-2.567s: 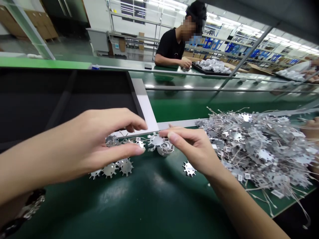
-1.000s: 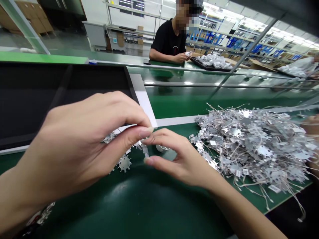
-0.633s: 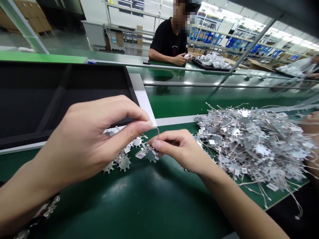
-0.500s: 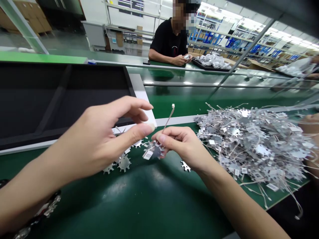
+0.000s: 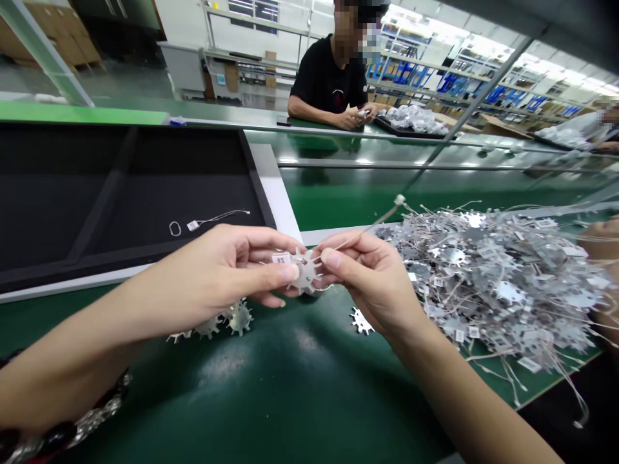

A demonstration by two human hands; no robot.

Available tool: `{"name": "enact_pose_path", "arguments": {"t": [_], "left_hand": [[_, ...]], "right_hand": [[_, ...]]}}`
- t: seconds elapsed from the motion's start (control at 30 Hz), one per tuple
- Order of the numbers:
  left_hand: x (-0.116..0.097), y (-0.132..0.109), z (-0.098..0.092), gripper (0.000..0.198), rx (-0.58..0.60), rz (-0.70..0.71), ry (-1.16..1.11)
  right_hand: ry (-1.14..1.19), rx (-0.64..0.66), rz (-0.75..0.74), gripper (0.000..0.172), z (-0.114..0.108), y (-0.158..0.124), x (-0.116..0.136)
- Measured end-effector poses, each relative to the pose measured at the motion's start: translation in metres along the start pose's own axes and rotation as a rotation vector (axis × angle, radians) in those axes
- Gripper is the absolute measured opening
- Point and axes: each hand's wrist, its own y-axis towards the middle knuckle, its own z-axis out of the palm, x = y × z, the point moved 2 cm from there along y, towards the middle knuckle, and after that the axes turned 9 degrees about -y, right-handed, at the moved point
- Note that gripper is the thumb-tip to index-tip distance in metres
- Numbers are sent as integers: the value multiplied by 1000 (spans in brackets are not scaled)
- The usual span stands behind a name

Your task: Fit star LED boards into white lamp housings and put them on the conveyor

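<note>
Over the green bench [image 5: 271, 386], the left hand [image 5: 236, 267] pinches a toothed disc [image 5: 306, 276] between thumb and fingers, and the right hand [image 5: 382, 277], thumb against forefinger beside it, holds a thin wire [image 5: 385, 214]. Loose discs [image 5: 239, 318] lie below the left hand, another just below the right; farther off come a pile [image 5: 503, 283] at right, a black tray [image 5: 203, 167] at left, and a co-worker [image 5: 329, 77] opposite.

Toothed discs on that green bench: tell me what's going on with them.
A person's left hand holds a toothed disc between thumb and fingers, while the right hand pinches a wire. On the bench, a big pile of discs and wires lies to the right. A labelled wire lies in the black tray. Across the way, a co-worker handles something too small to tell.
</note>
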Motion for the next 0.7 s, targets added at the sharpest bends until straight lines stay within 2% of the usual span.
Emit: {"name": "enact_pose_path", "arguments": {"t": [0.07, 0.13, 0.2, 0.27, 0.3, 0.37, 0.47, 0.6, 0.7], "left_hand": [[0, 1, -3, 15, -50, -1, -25], [1, 2, -7, 12, -94, 4, -73], [4, 1, -10, 16, -122, -4, -130], [7, 1, -12, 24, -142, -4, -169], [8, 1, -12, 26, -147, 1, -179], [9, 1, -10, 24, -154, 26, -171], [6, 0, -5, 13, -151, 82, -81], [0, 0, -2, 3, -150, 139, 55], [1, 0, -2, 1, -146, 128, 85]], "right_hand": [[-107, -62, -69, 12, -2, 1, -2], [-239, -180, -172, 20, -7, 2, -3], [-397, -330, -330, 35, -12, 1, -1], [-608, -427, -538, 40, -14, -3, 4], [-734, -424, -634, 39, -13, -6, 7], [-977, -315, -770, 39, -8, -10, 12], [-1225, -120, -806, 38, 0, -14, 11], [-1310, -84, -793, 25, 4, -12, 5], [-1303, -98, -784, 25, 3, -11, 3]]}}
